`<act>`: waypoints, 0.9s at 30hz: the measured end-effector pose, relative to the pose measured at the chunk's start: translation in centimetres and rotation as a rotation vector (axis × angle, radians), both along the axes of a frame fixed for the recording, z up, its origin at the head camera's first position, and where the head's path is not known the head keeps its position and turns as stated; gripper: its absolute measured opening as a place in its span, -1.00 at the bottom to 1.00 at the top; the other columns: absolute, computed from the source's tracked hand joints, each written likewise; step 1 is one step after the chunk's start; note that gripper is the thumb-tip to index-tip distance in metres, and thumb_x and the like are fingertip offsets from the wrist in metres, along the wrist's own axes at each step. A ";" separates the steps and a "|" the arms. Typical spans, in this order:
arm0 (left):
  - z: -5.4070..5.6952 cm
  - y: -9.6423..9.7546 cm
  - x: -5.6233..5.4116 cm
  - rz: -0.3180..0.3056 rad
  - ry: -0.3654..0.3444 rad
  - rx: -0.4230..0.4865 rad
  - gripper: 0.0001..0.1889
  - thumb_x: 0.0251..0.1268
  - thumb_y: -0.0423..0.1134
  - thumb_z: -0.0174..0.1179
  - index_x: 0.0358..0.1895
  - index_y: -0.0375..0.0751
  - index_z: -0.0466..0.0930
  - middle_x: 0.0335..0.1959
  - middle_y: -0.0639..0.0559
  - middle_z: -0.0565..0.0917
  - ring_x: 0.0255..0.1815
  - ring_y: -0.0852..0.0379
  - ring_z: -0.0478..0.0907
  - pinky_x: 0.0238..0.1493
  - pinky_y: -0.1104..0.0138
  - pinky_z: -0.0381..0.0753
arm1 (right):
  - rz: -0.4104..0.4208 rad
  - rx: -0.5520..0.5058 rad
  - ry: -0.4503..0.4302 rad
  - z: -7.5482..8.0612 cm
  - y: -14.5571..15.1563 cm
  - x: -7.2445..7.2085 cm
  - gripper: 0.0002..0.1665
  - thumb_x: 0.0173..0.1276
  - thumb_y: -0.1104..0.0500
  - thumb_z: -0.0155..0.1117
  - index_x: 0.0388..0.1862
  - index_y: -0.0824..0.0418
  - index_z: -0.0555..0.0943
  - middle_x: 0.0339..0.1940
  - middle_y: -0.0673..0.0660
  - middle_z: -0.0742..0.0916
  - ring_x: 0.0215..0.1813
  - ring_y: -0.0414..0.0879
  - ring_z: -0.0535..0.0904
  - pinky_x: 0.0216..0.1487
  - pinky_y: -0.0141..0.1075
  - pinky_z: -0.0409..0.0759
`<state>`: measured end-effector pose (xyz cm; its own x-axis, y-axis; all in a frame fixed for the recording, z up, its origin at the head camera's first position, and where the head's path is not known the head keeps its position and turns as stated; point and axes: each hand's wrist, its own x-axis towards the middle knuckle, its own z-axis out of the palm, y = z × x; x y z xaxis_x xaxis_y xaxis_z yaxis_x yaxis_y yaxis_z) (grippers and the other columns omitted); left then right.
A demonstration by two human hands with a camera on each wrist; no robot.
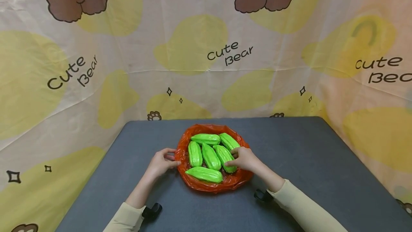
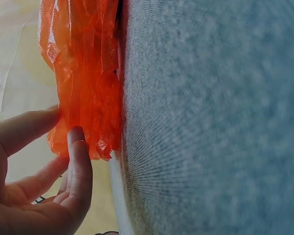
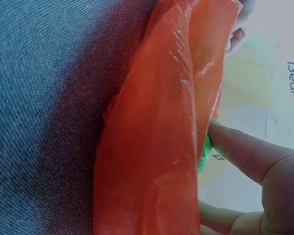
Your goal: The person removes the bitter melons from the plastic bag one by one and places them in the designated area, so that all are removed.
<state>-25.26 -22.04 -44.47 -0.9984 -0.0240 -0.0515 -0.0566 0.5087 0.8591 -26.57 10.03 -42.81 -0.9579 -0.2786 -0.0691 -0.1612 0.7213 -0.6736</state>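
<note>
A red plastic bag [image 1: 214,188] is rolled down into a round, open-topped shape on the table. In it lie several glossy green ridged gourds [image 1: 203,174]. My right hand [image 1: 246,159] reaches over the bag's right rim, thumb and fingers about the rightmost middle gourd [image 1: 222,155]. In the right wrist view, the thumb [image 3: 240,149] meets a bit of green gourd [image 3: 205,154] behind the red bag wall [image 3: 147,137]; the bag hides the rest. My left hand [image 1: 161,162] touches the bag's left rim with spread thumb and fingers, also beside the bag [image 2: 88,73] in the left wrist view.
The dark grey table [image 1: 148,131] has rounded far corners. Behind and beside it hangs a pale curtain [image 1: 193,92] with yellow patches, bears and lettering. Black straps [image 1: 152,211] sit at both wrists, near the light sleeves.
</note>
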 end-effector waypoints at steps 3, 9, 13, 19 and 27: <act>0.0 0.0 -0.1 0.005 0.001 -0.004 -0.46 -0.05 -0.30 0.44 0.10 -0.30 0.54 -0.23 -0.20 0.65 -0.41 0.10 0.61 -0.32 0.18 0.64 | -0.001 -0.007 -0.007 0.1 0.0 0.0 -0.31 0.02 0.04 0.52 0.08 0.39 0.58 -0.07 0.23 0.72 -0.02 0.08 0.64 -0.04 -0.08 0.61; -0.1 -0.1 0.0 0.009 -0.003 -0.011 -0.46 -0.04 -0.30 0.44 0.10 -0.29 0.54 -0.23 -0.19 0.64 -0.40 0.10 0.60 -0.31 0.19 0.64 | 0.005 -0.022 -0.023 0.1 -0.1 0.2 -0.29 0.02 0.04 0.52 0.11 0.38 0.56 -0.05 0.23 0.72 -0.01 0.08 0.64 -0.04 -0.10 0.61; -0.1 -0.1 0.0 0.012 -0.004 -0.016 -0.46 -0.05 -0.30 0.44 0.09 -0.28 0.54 -0.23 -0.17 0.64 -0.40 0.11 0.60 -0.32 0.20 0.64 | 0.003 -0.025 -0.020 0.2 -0.1 0.2 -0.29 0.01 0.04 0.52 0.11 0.38 0.56 -0.06 0.23 0.72 0.00 0.08 0.64 -0.04 -0.09 0.61; -0.2 0.0 -0.1 0.006 -0.002 -0.011 -0.48 -0.04 -0.30 0.43 0.08 -0.29 0.55 -0.23 -0.20 0.64 -0.41 0.09 0.61 -0.33 0.20 0.64 | -0.001 -0.029 -0.014 0.3 -0.1 0.2 -0.28 0.01 0.05 0.52 0.11 0.38 0.55 -0.07 0.23 0.72 -0.01 0.07 0.64 -0.05 -0.11 0.62; -0.2 0.0 -0.2 0.012 -0.008 -0.008 -0.48 -0.04 -0.29 0.43 0.08 -0.26 0.55 -0.23 -0.16 0.64 -0.41 0.11 0.60 -0.31 0.21 0.64 | -0.002 -0.024 0.005 0.4 0.2 0.3 -0.28 0.01 0.04 0.52 0.11 0.36 0.56 -0.07 0.21 0.73 -0.02 0.07 0.64 -0.04 -0.09 0.61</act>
<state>-25.48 -22.07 -44.62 -0.9976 -0.0366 -0.0595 -0.0699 0.5148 0.8544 -26.30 10.25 -42.40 -0.9589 -0.2780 -0.0573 -0.1632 0.7051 -0.6901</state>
